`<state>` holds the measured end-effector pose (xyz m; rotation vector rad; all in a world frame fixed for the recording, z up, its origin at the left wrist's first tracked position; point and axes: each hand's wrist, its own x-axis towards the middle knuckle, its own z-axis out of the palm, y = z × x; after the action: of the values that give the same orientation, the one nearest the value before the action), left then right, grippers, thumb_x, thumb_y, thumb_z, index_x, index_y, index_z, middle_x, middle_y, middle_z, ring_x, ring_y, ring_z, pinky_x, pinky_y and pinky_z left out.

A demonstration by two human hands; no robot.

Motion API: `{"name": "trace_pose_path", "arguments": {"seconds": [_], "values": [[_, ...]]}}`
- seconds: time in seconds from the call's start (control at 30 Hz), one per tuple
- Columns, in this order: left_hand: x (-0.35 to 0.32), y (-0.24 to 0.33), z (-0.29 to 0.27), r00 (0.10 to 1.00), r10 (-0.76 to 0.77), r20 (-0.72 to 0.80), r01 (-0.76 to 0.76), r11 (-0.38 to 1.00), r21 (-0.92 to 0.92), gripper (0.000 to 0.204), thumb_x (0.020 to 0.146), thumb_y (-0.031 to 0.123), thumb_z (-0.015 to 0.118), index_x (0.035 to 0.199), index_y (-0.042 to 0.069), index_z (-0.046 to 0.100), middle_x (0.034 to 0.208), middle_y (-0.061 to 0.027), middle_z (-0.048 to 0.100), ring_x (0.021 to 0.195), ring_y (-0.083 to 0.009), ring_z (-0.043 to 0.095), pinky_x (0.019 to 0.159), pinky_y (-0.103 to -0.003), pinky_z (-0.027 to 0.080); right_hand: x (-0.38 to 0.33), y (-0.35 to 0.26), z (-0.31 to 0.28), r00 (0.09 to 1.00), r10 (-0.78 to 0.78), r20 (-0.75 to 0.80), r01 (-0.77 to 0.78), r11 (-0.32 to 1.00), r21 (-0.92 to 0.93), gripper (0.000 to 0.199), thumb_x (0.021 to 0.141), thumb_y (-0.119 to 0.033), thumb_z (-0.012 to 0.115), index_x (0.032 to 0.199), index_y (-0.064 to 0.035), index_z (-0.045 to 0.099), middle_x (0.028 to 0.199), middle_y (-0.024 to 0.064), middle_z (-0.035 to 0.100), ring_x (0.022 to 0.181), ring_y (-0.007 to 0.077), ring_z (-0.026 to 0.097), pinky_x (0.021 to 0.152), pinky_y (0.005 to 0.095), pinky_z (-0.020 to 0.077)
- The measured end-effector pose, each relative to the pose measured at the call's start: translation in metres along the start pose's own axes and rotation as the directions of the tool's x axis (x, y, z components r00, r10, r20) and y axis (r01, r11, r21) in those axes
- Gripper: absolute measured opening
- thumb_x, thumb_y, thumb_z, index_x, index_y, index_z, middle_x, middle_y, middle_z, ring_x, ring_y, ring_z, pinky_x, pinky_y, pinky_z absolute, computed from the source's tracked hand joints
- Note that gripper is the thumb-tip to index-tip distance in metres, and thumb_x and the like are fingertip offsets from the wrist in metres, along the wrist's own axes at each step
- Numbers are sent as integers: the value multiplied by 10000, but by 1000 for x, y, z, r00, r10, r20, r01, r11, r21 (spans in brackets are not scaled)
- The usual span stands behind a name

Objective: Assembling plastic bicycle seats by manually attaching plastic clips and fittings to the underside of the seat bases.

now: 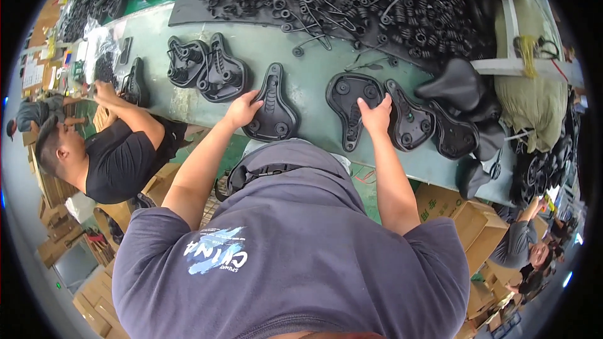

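Two black bicycle saddles lie upside down before me, their undersides showing. My left hand (244, 110) is closed on the left edge of one saddle (280, 127), whose narrow nose points away from me. The other saddle (344, 90) has its nose toward me. My right hand (375, 116) grips its right side, with the thumb on top and some fingers hidden. Close to that hand's right side lies another upturned saddle (419, 130). More upturned saddles (220, 76) sit together beyond my left hand.
A dark mat (251, 14) on the green table (308, 69) bears heaped springs and metal rods (389, 9). Finished-looking saddles (453, 85) pile up at the right. A co-worker (119, 157) works at the left with a saddle (135, 83). Cardboard boxes (461, 216) stand below the table's right side.
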<state>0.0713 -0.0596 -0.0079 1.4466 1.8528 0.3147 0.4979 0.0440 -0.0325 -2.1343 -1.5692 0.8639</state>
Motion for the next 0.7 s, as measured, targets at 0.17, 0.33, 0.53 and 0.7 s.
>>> {"name": "trace_pose_path", "arguments": {"seconds": [0.17, 0.33, 0.53, 0.7], "values": [[1, -11, 3, 992, -126, -16, 125, 992, -33, 533, 1013, 301, 680, 1434, -17, 602, 1354, -282, 671, 1291, -427, 631, 1092, -457, 493, 27, -63, -32, 827, -499, 259, 481, 866, 135, 617, 895, -86, 765, 1484, -116, 582, 1417, 186, 634, 1311, 390, 608, 1125, 435, 482], [33, 25, 11, 998, -58, -29, 57, 998, -27, 473, 1016, 283, 661, 1374, -24, 620, 1301, -296, 680, 1259, -456, 627, 1066, -498, 499, 29, -138, -27, 335, -446, 830, 861, 503, -77, 452, 820, -3, 652, 1190, -210, 808, 1245, 68, 729, 1193, 334, 663, 1022, 454, 516], [75, 77, 17, 996, -38, -76, 40, 999, 31, 446, 1014, 309, 674, 1331, 2, 610, 1273, -269, 676, 1197, -469, 637, 1022, -524, 519, 41, -125, 11, 369, -188, 910, 820, 527, -224, 328, 822, -61, 689, 1107, -155, 821, 1157, 158, 770, 1180, 354, 683, 1092, 483, 499], [154, 114, -12, 822, 400, -406, -325, 914, 242, 376, 930, 203, 738, 1242, 19, 638, 1181, -176, 669, 1120, -405, 624, 980, -484, 524, 123, -133, -8, 775, -609, 169, 626, 776, -75, 260, 867, -74, 656, 1109, -59, 750, 1118, 188, 719, 1062, 398, 702, 959, 470, 570]]}}
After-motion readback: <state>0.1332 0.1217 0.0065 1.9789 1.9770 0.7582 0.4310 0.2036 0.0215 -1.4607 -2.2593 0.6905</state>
